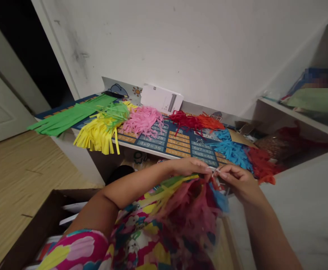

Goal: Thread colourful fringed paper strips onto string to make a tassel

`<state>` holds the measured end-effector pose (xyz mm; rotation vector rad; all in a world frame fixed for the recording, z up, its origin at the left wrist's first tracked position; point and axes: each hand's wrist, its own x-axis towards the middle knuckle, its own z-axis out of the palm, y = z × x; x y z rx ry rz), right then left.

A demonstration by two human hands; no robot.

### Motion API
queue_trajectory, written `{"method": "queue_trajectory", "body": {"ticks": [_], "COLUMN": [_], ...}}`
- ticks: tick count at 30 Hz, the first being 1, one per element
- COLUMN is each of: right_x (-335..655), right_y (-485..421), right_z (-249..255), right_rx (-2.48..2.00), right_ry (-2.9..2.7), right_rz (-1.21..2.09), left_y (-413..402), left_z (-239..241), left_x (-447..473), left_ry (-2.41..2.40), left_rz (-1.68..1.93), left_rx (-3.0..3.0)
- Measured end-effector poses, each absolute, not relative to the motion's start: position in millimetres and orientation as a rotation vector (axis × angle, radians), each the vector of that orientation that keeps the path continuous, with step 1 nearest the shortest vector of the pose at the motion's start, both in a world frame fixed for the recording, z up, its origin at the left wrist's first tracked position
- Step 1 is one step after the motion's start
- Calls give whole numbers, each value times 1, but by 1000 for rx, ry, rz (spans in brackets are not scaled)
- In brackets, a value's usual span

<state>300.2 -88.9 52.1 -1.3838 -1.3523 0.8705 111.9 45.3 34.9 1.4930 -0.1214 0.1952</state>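
Note:
My left hand [190, 167] and my right hand [238, 180] meet in front of the desk, fingertips pinched together on a small white tie [216, 171]. Under them hangs a bundle of fringed paper strips [186, 204] in pink, red, yellow, green and blue, which both hands hold at its top. On the desk [180, 144] behind lie more fringed paper piles: green [68, 118], yellow [99, 131], pink [144, 120], red [184, 120], orange [210, 122], blue [231, 150] and another red one [261, 163].
A multiplication-table mat covers the desk. A white box [161, 98] leans on the wall. A shelf [293, 116] with stacked items stands at right. An open cardboard box [40, 225] sits on the wooden floor at lower left. A door [0, 97] is at left.

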Motion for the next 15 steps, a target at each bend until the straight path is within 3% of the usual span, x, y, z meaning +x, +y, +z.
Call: {"method": "queue_trajectory", "body": {"ticks": [8,15], "right_x": [291,282], "right_y": [-84,-82], "right_z": [61,69], "right_rx": [-1348,-1296], "right_ry": [-1310,-1249], "right_rz": [932,990], "left_y": [47,56], "left_z": [33,31], "left_x": [115,110], "left_ry": [83,190], "left_rz": [254,182], "left_rx": [1386,1800]}}
